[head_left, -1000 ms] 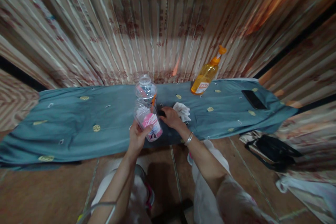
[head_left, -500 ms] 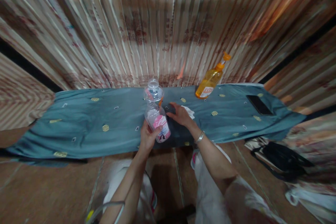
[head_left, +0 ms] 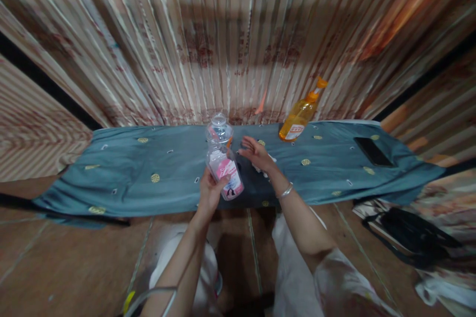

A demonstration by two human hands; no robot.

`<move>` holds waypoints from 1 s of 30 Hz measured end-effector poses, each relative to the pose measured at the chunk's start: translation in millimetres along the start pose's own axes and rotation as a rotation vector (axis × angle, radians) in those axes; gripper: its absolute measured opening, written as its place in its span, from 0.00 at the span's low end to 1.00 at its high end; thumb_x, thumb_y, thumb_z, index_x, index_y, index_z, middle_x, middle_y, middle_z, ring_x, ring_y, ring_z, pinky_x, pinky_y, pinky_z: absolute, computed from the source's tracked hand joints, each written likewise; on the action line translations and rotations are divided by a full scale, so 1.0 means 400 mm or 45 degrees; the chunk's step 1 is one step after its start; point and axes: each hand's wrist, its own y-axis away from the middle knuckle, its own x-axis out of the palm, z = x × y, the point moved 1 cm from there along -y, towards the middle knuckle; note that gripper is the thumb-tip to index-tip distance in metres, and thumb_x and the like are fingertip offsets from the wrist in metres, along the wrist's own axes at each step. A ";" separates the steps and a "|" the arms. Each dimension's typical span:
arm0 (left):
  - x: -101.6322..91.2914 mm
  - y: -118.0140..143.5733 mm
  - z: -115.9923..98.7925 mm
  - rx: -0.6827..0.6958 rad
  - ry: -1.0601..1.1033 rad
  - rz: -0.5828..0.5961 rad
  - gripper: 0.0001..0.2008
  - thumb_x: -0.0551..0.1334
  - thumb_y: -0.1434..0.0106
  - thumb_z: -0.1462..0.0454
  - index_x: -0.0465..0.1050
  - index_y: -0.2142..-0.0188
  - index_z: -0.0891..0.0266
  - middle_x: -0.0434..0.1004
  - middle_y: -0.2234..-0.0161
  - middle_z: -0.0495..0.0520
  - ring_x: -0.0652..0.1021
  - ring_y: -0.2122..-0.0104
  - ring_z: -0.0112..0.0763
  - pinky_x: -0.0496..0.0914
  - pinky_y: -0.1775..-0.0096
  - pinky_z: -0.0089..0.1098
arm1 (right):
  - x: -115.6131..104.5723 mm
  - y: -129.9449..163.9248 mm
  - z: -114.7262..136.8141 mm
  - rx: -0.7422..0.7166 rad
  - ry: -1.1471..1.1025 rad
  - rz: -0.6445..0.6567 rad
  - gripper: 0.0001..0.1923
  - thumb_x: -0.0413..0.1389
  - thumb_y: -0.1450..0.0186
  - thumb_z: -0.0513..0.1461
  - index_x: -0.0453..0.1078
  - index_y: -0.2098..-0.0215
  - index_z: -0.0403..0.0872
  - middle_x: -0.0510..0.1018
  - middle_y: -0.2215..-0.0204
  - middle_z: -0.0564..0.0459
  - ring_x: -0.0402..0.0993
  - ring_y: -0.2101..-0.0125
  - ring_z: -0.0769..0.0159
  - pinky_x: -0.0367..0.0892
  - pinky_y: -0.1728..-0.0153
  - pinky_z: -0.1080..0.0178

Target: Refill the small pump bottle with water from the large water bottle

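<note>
My left hand (head_left: 211, 191) is wrapped round a clear plastic bottle (head_left: 231, 174) with a pink and white label, its thumb across the label. The bottle is tilted, its neck toward the back. Just behind it stands a second clear bottle (head_left: 219, 126), its lower part hidden by the held one. My right hand (head_left: 257, 152) is open, fingers stretched toward the bottles but apart from them, holding nothing. A crumpled white tissue (head_left: 265, 168) lies on the cloth, partly covered by my right hand.
A pump bottle of orange liquid (head_left: 299, 116) stands at the back right of the blue patterned cloth (head_left: 126, 173). Farther right lies a black phone (head_left: 373, 151). A striped curtain (head_left: 223, 34) hangs behind. On the floor at right is a black bag (head_left: 416, 233).
My right hand has lifted slightly, and its fingers have spread out more. The left hand keeps its hold on the labelled bottle. The whole view has shifted a little.
</note>
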 end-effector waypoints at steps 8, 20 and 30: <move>0.001 0.017 -0.027 0.060 0.006 0.005 0.29 0.82 0.57 0.52 0.78 0.58 0.58 0.87 0.59 0.53 0.84 0.58 0.41 0.76 0.50 0.39 | -0.030 0.159 0.100 0.105 -0.191 0.500 0.37 0.79 0.49 0.50 0.79 0.42 0.54 0.87 0.45 0.50 0.83 0.42 0.56 0.75 0.37 0.49; 0.043 0.011 -0.028 0.174 -0.078 -0.035 0.33 0.82 0.59 0.47 0.77 0.59 0.58 0.85 0.64 0.52 0.82 0.65 0.38 0.76 0.60 0.36 | 0.067 0.163 0.095 0.223 -0.263 0.737 0.31 0.80 0.55 0.44 0.77 0.56 0.47 0.87 0.59 0.54 0.84 0.59 0.59 0.79 0.49 0.55; -0.007 -0.060 -0.016 0.389 -0.163 -0.179 0.30 0.73 0.41 0.40 0.77 0.48 0.56 0.82 0.57 0.56 0.83 0.57 0.39 0.77 0.49 0.39 | -0.044 0.132 0.127 0.133 -0.309 0.326 0.29 0.80 0.55 0.46 0.79 0.59 0.51 0.90 0.61 0.56 0.87 0.58 0.57 0.81 0.48 0.52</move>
